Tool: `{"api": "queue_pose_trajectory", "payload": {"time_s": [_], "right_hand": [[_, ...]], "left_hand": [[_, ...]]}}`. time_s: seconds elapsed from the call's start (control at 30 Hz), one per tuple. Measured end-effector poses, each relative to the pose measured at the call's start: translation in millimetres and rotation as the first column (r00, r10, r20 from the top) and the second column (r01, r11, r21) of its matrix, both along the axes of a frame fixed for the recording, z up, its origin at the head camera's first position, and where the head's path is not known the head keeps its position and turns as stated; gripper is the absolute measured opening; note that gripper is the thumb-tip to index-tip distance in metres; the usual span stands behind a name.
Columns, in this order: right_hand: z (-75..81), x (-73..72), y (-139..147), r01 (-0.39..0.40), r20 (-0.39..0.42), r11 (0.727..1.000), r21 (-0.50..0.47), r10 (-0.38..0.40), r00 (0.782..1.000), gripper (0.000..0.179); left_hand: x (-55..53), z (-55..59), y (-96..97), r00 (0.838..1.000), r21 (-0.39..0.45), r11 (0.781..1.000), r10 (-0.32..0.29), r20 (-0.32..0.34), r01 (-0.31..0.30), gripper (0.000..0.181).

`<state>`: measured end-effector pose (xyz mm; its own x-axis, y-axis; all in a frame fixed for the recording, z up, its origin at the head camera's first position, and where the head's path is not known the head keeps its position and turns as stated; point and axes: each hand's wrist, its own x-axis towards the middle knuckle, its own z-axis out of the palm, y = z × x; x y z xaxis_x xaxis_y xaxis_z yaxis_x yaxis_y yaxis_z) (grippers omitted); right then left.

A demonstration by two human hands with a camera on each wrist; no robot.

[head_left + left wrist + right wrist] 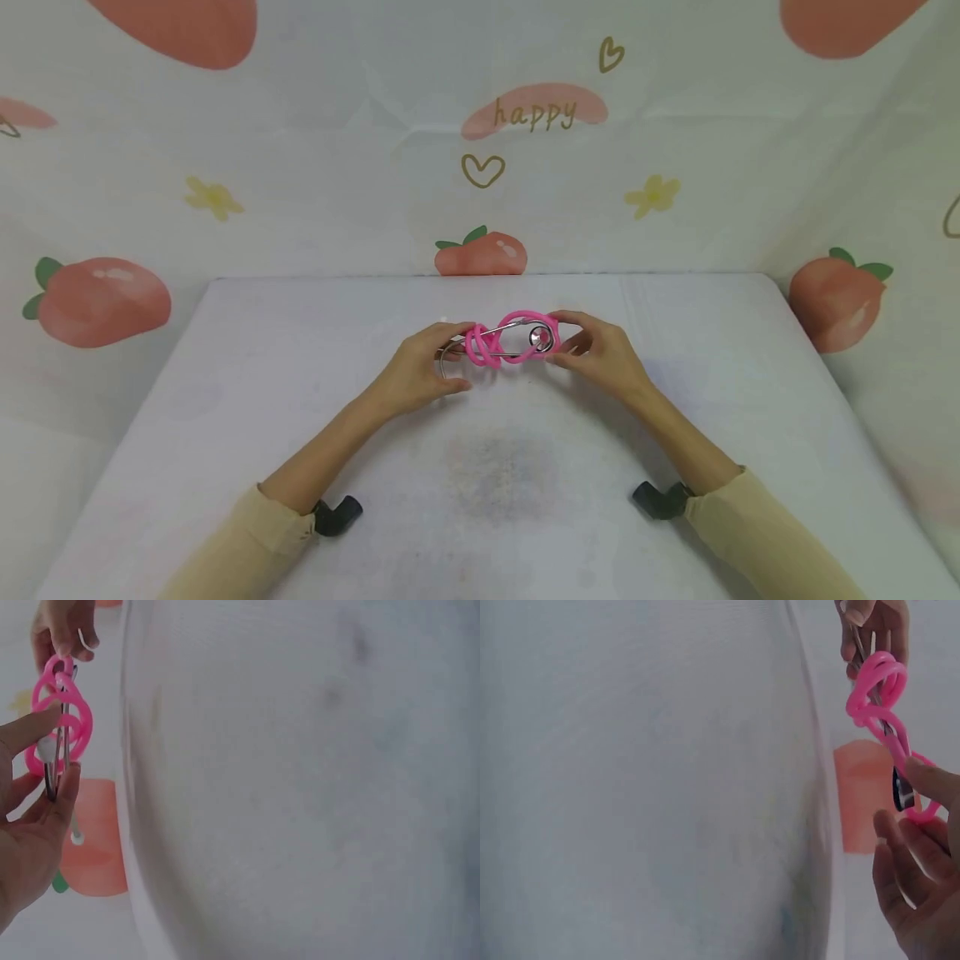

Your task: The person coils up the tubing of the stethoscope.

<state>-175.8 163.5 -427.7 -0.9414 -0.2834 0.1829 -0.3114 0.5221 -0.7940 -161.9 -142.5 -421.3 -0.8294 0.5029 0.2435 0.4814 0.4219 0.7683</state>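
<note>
A long silver metal wire piece [450,343] is held up between the two hands, with a bright pink cord [491,343] looped around it. The cord looks like a smooth, thick tube; its loops bunch at the middle and reach to the right end. A round silver ring [541,337] shows at that end. My left hand [423,367] grips the curved left end of the wire, fingers around it and touching the cord in the left wrist view. My right hand [600,350] pinches the cord's right end [928,806] beside the ring.
A white-covered table [495,483] lies under both hands. Behind it hangs a white cloth [360,183] printed with peaches, flowers and hearts. A black device [337,517] sits at the left cuff, and a similar black device [660,500] at the right cuff.
</note>
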Motion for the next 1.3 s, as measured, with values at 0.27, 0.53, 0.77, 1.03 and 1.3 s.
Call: {"api": "queue_pose_trajectory", "payload": {"time_s": [0.27,0.53,0.77,1.03,1.3], "right_hand": [[-3.8,1.3,1.2,0.007,0.093,0.998,0.055,-0.013,0.996,0.055],[-8.7,0.3,-1.1,-0.002,0.167,0.993,0.115,-0.017,0.986,0.053],[-9.2,-0.9,-1.0,-0.012,0.188,0.989,0.150,-0.017,0.982,0.054],[-11.1,-4.6,3.1,-0.035,0.170,0.987,0.156,0.009,0.985,0.052],[-12.3,-10.9,4.9,-0.045,0.168,0.984,0.174,0.015,0.986,0.050]], "left_hand": [[-6.9,-8.3,0.1,1.000,-0.144,0.990,0.000,-0.024,-0.003,0.082],[-11.1,-13.7,-2.3,1.000,-0.194,0.981,0.013,-0.017,-0.016,0.080],[-14.3,-19.4,-6.7,0.996,-0.092,0.996,0.021,0.084,-0.014,0.078],[-16.6,-18.8,-8.3,0.992,0.053,0.998,0.039,0.117,-0.046,0.070],[-18.7,-18.8,-18.2,0.979,0.157,0.983,0.064,0.193,-0.095,0.066]]}}
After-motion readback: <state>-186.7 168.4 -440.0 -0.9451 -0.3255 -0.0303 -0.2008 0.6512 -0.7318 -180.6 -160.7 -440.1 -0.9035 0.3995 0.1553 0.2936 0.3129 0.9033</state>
